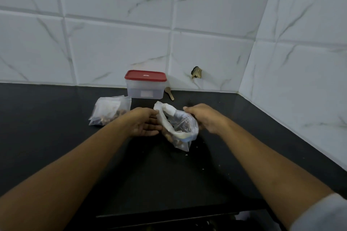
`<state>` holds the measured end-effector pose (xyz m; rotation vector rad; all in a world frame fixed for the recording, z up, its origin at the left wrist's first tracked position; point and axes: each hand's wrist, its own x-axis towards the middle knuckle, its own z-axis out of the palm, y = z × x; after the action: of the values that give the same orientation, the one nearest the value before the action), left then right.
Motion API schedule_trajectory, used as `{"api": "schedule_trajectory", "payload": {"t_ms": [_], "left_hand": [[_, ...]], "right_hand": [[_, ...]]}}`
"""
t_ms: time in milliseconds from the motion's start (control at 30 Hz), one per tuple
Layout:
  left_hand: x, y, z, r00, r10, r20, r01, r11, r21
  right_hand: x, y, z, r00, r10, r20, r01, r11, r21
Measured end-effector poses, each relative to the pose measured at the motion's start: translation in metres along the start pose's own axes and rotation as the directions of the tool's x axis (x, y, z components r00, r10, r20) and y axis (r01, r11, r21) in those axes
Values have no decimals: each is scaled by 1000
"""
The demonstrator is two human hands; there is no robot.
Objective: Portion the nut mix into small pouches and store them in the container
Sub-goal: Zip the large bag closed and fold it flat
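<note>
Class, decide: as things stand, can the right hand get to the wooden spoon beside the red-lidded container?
Probably yes. The spoon lies uncovered just beyond the right hand, with bare counter between; that hand must first release the bag it grips.

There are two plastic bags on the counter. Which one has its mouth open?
The nut bag between the left hand and right hand; its rim gapes. The other bag lies flat, untouched, at the left.
</note>
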<state>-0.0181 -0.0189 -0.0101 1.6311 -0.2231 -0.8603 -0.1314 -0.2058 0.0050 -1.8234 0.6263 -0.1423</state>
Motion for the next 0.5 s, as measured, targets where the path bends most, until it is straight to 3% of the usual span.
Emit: {"api": "schedule_trajectory", "payload": {"t_ms": [100, 200, 300, 400, 500], "left_hand": [[5, 4, 1, 999, 12, 35, -7, 987, -160], [7, 8, -4, 995, 53, 88, -30, 969, -244], [12, 12, -10, 989, 95, 109, -70, 974, -215], [12, 14, -8, 986, 147, 77, -134, 979, -152], [15, 15, -6, 963, 266, -51, -265, 964, 21]], "right_hand": [[11, -7, 7, 975, 125, 183, -179, 929, 325], [20, -7, 9, 963, 102, 248, -200, 890, 409], [27, -2, 9, 962, 55, 266, -174, 877, 448], [31, 0, 8, 964, 19, 265, -135, 893, 430], [31, -1, 10, 996, -87, 36, 81, 986, 145]]}}
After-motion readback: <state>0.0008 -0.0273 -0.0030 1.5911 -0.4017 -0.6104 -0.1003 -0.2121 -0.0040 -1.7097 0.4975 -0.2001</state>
